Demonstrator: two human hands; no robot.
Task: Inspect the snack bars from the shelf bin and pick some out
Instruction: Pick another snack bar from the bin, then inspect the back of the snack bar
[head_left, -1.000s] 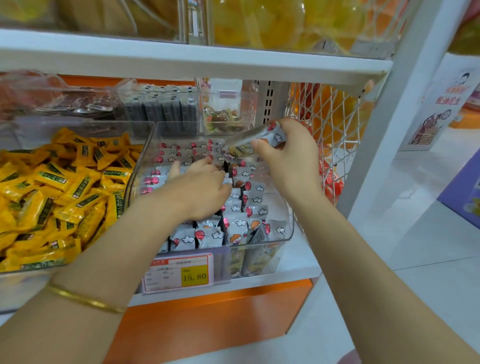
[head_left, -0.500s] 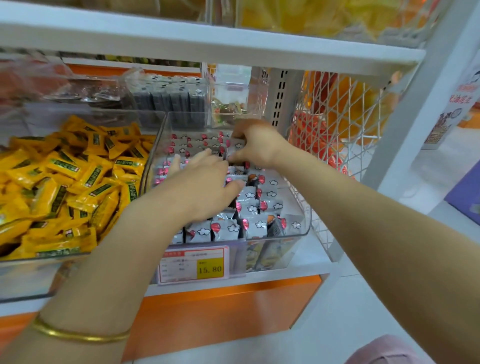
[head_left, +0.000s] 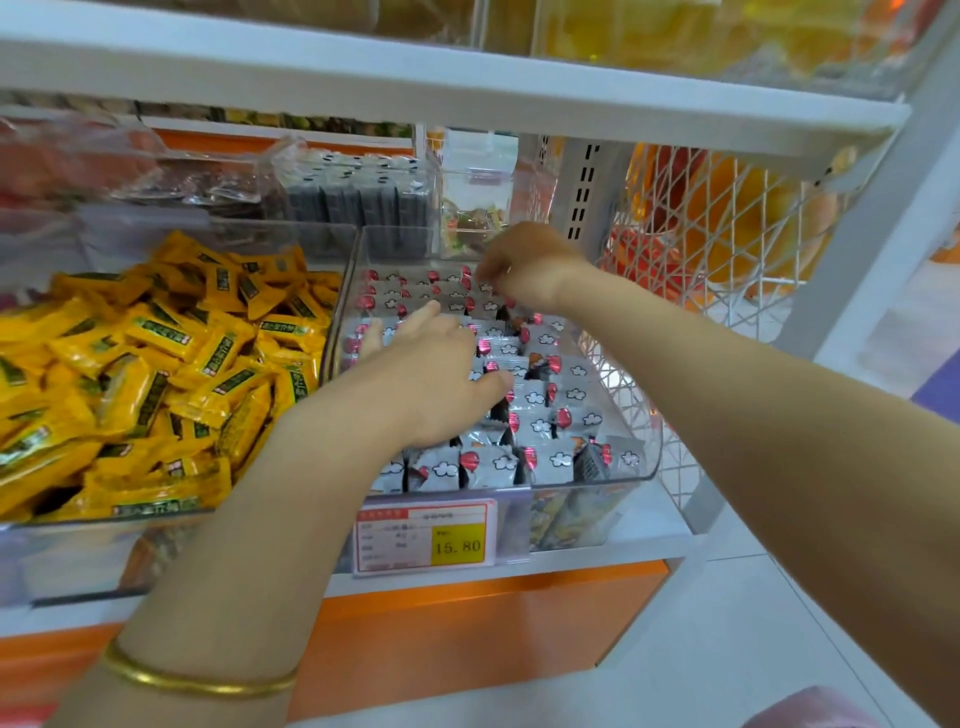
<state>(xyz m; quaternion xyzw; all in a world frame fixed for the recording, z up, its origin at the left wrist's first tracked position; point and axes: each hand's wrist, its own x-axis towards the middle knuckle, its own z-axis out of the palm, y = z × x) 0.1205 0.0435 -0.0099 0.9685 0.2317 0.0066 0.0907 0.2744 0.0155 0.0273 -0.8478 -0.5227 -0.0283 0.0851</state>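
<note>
A clear plastic bin (head_left: 647, 467) on the shelf holds several grey snack bars (head_left: 540, 427) printed with white clouds and red balloons, standing in rows. My left hand (head_left: 431, 374) lies flat on the bars at the bin's middle left, fingers straight and spread. My right hand (head_left: 530, 260) reaches to the bin's far end, where its fingers curl down and pinch a bar in the back row. That hand hides most of the bar.
A bin of yellow snack packets (head_left: 156, 364) sits to the left. Dark packs (head_left: 358, 208) stand behind. A price tag (head_left: 426, 535) reading 15.80 hangs on the bin front. A white mesh basket (head_left: 701, 234) of orange goods is on the right, with a shelf board (head_left: 415, 78) close overhead.
My right hand, which held a bar up above the bin, has gone down to the bin's back row. My left hand has stayed on the bars.
</note>
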